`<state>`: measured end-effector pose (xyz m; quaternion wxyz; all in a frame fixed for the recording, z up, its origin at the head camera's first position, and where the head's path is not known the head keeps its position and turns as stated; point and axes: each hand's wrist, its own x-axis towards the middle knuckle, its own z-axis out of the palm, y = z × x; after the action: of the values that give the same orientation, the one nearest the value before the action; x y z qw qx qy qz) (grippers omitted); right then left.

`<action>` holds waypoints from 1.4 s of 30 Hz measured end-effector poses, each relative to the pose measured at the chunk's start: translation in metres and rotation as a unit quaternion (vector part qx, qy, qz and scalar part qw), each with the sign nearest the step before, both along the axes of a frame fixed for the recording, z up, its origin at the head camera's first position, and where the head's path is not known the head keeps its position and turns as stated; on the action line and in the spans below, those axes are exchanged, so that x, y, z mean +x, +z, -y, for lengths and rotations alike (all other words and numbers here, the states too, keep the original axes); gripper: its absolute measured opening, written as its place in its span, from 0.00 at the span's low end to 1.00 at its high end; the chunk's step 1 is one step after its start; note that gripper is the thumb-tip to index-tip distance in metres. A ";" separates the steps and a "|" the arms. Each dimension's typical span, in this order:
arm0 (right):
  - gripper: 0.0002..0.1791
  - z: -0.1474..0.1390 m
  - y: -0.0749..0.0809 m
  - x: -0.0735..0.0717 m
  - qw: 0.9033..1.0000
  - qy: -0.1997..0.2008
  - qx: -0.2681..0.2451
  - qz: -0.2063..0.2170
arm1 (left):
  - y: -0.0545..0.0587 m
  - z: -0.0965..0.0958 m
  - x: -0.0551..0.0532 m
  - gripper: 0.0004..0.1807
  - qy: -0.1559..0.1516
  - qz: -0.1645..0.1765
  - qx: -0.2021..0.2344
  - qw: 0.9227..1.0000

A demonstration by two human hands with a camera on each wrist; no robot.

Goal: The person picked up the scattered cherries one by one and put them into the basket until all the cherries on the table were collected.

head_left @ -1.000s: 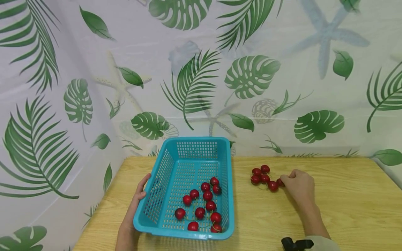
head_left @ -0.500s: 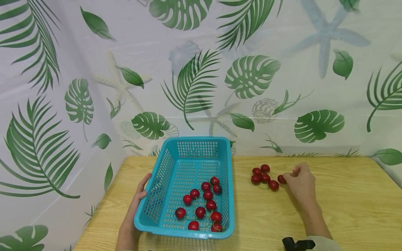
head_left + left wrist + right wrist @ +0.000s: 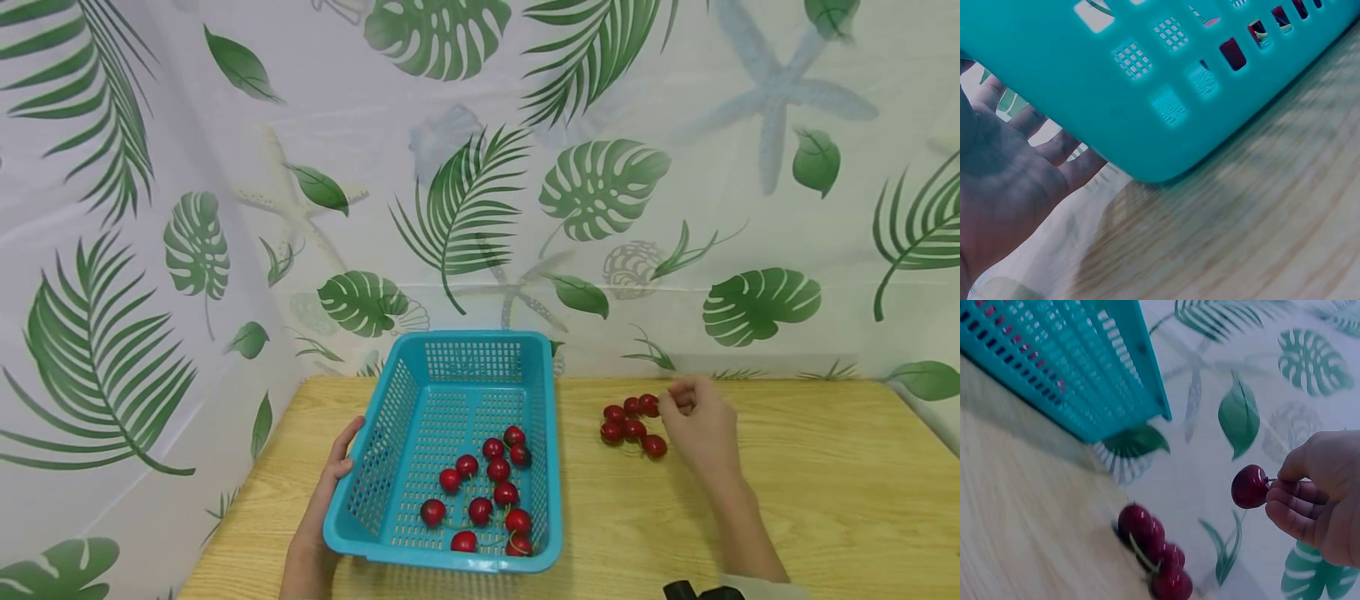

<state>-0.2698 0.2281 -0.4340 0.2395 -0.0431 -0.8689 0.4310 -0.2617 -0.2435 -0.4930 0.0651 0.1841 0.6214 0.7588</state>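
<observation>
My right hand (image 3: 701, 425) pinches a dark red cherry (image 3: 1250, 486) by its short stem, between thumb and fingertips. In the right wrist view that cherry hangs above the wooden table. Seen from the head, it overlaps the back of a small group of loose cherries (image 3: 633, 430) to the right of the basket. The blue plastic basket (image 3: 553, 475) has several cherries (image 3: 498, 469) on its floor, mostly toward the near right corner. Along the basket's left wall lies my left hand (image 3: 1016, 169), fingers extended against its side near the rim.
A light wood-grain table (image 3: 840, 492) runs under everything and ends at a patterned cloth backdrop (image 3: 480, 208) with green leaves. The basket's far end stands close to the cloth. Another cloth side (image 3: 135, 400) slopes along the left.
My right hand has lifted a cherry from the right end of the loose group and carried it up and leftward. The left hand stays at the basket. The head view has shifted slightly.
</observation>
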 end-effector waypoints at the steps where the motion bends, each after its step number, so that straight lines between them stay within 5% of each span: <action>1: 0.07 0.006 0.002 0.002 1.000 0.006 0.003 -0.018 | 0.000 0.000 0.000 0.35 0.003 0.002 -0.002 1.000; 5: 0.04 0.034 0.013 0.009 0.994 0.051 0.010 -0.100 | 0.000 0.000 0.000 0.34 0.007 0.010 0.001 1.000; 10: 0.07 0.074 0.025 0.022 0.974 0.158 0.019 -0.162 | -0.002 0.002 -0.004 0.37 -0.023 -0.032 0.025 0.999; 19: 0.10 0.136 0.029 0.054 0.954 0.296 0.027 -0.048 | -0.004 0.002 -0.006 0.37 -0.022 -0.044 0.015 0.999; 23: 0.09 0.159 0.026 0.067 0.939 0.334 0.083 -0.010 | -0.004 0.003 -0.007 0.37 -0.026 -0.051 0.017 0.998; 29: 0.05 0.182 0.020 0.076 0.919 0.341 0.195 0.027 | -0.004 0.003 -0.006 0.36 -0.008 -0.036 0.004 0.999; 38: 0.06 0.199 0.016 0.074 0.919 0.304 0.246 0.042 | -0.005 0.003 -0.011 0.37 -0.042 -0.075 0.029 0.996; 42: 0.07 0.200 0.015 0.071 0.920 0.299 0.247 0.057 | -0.006 0.005 -0.010 0.37 -0.029 -0.075 0.022 0.997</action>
<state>-0.1985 0.0284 -0.4194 0.0526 0.2552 -0.9322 0.2511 -0.2714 -0.2487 -0.4990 0.0366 0.2596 0.6021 0.7542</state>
